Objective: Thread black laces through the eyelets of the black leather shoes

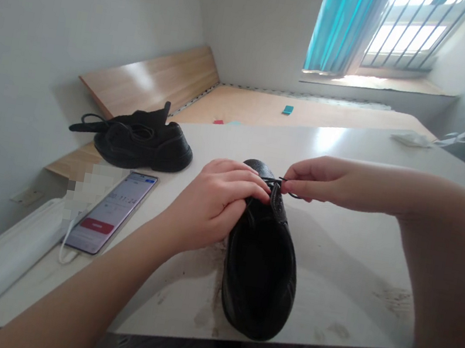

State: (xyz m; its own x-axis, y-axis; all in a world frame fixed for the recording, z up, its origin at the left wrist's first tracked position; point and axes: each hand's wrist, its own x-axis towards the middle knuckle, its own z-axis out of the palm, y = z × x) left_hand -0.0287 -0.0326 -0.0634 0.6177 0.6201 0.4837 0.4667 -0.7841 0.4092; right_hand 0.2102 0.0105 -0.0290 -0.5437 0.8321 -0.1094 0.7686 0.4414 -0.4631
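Note:
A black lace-up shoe [260,279] stands upright on the white table with its toe pointing away from me and its opening towards me. My right hand [314,179] pinches a black shoelace [293,195] by the eyelets on the shoe's right side. From the left, my left hand [223,199] wraps over the front of the shoe, its fingertips at the lacing. What lies beneath those fingers is hidden. A second black shoe [143,144] with a loose lace rests farther back on the left.
A phone [112,213] showing a timer lies left of my left forearm, with a white cable [66,241] near it. The white table [346,264] has smudges and ends just before my lap. Behind it are a wooden board [154,78] and a light wooden surface [253,103].

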